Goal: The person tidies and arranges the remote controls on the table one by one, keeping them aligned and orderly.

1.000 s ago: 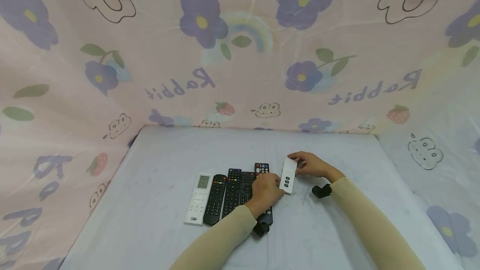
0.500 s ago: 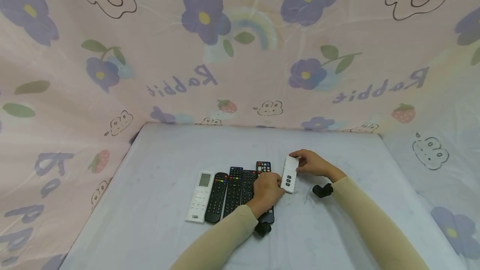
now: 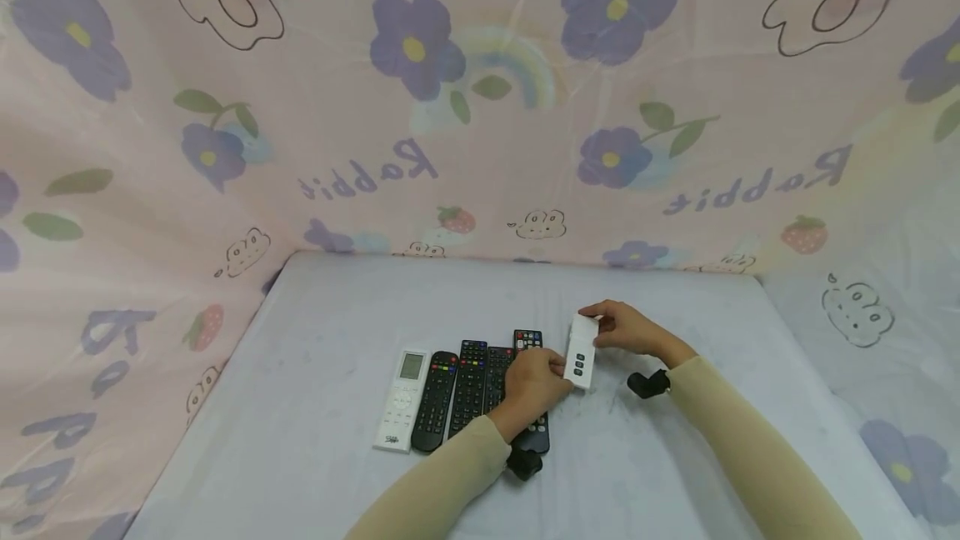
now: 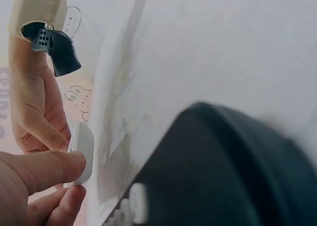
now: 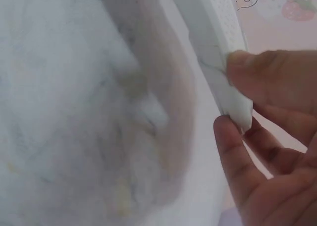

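Observation:
In the head view both hands hold one slim white remote control (image 3: pixel 581 352) with several dark buttons on its face. My left hand (image 3: pixel 531 382) pinches the near end between thumb and fingers. At the far end, my right hand (image 3: pixel 630 332) grips with its thumb and fingertips. The left wrist view shows the remote edge-on, the left thumb (image 4: pixel 54 170) against one side. Seen from the right wrist, the white remote (image 5: pixel 220 52) is tilted, with the right thumb (image 5: pixel 247 77) on one face and fingers at its lower end.
Left of the held remote lies a row: a white remote with a small screen (image 3: pixel 400 402) and several black remotes (image 3: pixel 433 402), one (image 3: pixel 534 437) partly under the left hand. All rest on a white-covered table (image 3: pixel 285 440). A printed pink curtain (image 3: pixel 480 140) rises behind.
The head view shifts slightly. Both hands keep hold of the white remote in nearly the same place, and the row of remotes has not moved.

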The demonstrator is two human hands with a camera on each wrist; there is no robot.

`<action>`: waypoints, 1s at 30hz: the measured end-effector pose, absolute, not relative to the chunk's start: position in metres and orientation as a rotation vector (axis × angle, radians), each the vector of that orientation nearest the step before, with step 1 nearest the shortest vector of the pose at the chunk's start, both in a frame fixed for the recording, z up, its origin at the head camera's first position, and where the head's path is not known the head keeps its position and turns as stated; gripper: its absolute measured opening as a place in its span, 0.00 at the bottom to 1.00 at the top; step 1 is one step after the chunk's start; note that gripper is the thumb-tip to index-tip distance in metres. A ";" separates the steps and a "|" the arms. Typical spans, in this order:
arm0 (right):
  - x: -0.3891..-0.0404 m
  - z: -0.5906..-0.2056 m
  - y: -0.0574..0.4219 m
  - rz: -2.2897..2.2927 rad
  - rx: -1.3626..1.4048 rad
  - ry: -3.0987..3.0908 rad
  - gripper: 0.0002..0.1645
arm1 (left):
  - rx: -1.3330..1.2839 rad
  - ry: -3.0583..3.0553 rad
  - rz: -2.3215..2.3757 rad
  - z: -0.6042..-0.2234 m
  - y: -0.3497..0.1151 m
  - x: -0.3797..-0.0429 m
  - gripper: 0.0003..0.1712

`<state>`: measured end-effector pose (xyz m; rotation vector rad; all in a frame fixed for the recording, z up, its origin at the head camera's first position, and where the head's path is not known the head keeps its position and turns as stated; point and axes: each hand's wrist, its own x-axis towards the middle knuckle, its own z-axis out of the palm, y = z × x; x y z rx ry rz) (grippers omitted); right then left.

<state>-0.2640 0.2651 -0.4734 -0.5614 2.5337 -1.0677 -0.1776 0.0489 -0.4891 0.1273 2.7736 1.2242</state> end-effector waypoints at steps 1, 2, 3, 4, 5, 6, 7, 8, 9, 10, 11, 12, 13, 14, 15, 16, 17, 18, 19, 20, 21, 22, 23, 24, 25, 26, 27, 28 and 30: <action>-0.264 -0.473 0.265 -1.067 -0.573 2.535 0.35 | 0.121 2.769 1.233 -0.490 0.048 -0.178 0.13; -0.264 -0.472 0.264 -1.069 -0.582 2.539 0.35 | 0.116 2.763 1.243 -0.490 0.047 -0.178 0.14; -0.263 -0.471 0.264 -1.070 -0.592 2.542 0.35 | 0.112 2.756 1.256 -0.490 0.047 -0.178 0.14; -0.263 -0.471 0.264 -1.074 -0.601 2.543 0.35 | 0.112 2.746 1.270 -0.490 0.046 -0.178 0.14; -0.263 -0.471 0.265 -1.076 -0.611 2.546 0.35 | 0.118 2.742 1.278 -0.491 0.046 -0.179 0.14; -0.263 -0.471 0.266 -1.080 -0.621 2.546 0.35 | 0.123 2.734 1.286 -0.491 0.045 -0.179 0.14; -0.262 -0.471 0.266 -1.076 -0.632 2.549 0.35 | 0.128 2.727 1.291 -0.492 0.045 -0.179 0.15; -0.262 -0.472 0.267 -1.076 -0.639 2.547 0.35 | 0.134 2.716 1.299 -0.492 0.045 -0.179 0.15; -0.262 -0.473 0.268 -1.072 -0.651 2.547 0.35 | 0.145 2.711 1.304 -0.492 0.045 -0.179 0.15; -0.263 -0.473 0.269 -1.067 -0.660 2.549 0.35 | 0.153 2.707 1.309 -0.493 0.044 -0.180 0.15; -0.263 -0.474 0.269 -1.061 -0.669 2.552 0.35 | 0.161 2.703 1.314 -0.492 0.043 -0.180 0.15; -0.264 -0.474 0.269 -1.056 -0.676 2.555 0.35 | 0.167 2.699 1.319 -0.492 0.043 -0.180 0.15; -0.264 -0.474 0.269 -1.051 -0.686 2.559 0.35 | 0.177 2.698 1.323 -0.492 0.042 -0.181 0.16; -0.265 -0.473 0.269 -1.052 -0.686 2.560 0.35 | 0.189 2.699 1.325 -0.492 0.041 -0.181 0.16; -0.265 -0.473 0.268 -1.051 -0.689 2.560 0.35 | 0.203 2.706 1.323 -0.492 0.040 -0.181 0.16; -0.266 -0.472 0.268 -1.050 -0.690 2.562 0.35 | 0.211 2.708 1.318 -0.491 0.039 -0.181 0.16; -0.266 -0.472 0.267 -1.045 -0.692 2.565 0.35 | 0.220 2.709 1.313 -0.491 0.039 -0.181 0.16; -0.266 -0.471 0.267 -1.038 -0.690 2.570 0.34 | 0.227 2.708 1.307 -0.490 0.038 -0.181 0.15; -0.266 -0.470 0.267 -1.030 -0.691 2.573 0.34 | 0.235 2.703 1.303 -0.490 0.038 -0.182 0.15; -0.265 -0.470 0.266 -1.021 -0.686 2.577 0.34 | 0.237 2.700 1.296 -0.491 0.037 -0.182 0.15; -0.265 -0.470 0.266 -1.011 -0.688 2.582 0.34 | 0.237 2.692 1.294 -0.491 0.037 -0.182 0.15; -0.265 -0.470 0.266 -1.001 -0.685 2.588 0.34 | 0.233 2.680 1.297 -0.491 0.037 -0.182 0.15; -0.265 -0.470 0.266 -0.999 -0.684 2.587 0.34 | 0.233 2.670 1.304 -0.492 0.037 -0.182 0.15; -0.265 -0.471 0.266 -1.002 -0.683 2.584 0.34 | 0.232 2.663 1.314 -0.492 0.037 -0.182 0.15; -0.265 -0.471 0.266 -1.006 -0.682 2.580 0.35 | 0.232 2.658 1.325 -0.493 0.036 -0.182 0.15; -0.265 -0.471 0.266 -1.016 -0.668 2.576 0.35 | 0.233 2.649 1.342 -0.494 0.036 -0.183 0.15; -0.265 -0.472 0.266 -1.030 -0.656 2.571 0.35 | 0.240 2.641 1.363 -0.494 0.035 -0.183 0.15; -0.265 -0.473 0.266 -1.046 -0.649 2.563 0.36 | 0.244 2.632 1.383 -0.495 0.034 -0.184 0.15; -0.265 -0.474 0.267 -1.067 -0.636 2.554 0.37 | 0.253 2.604 1.425 -0.495 0.032 -0.184 0.15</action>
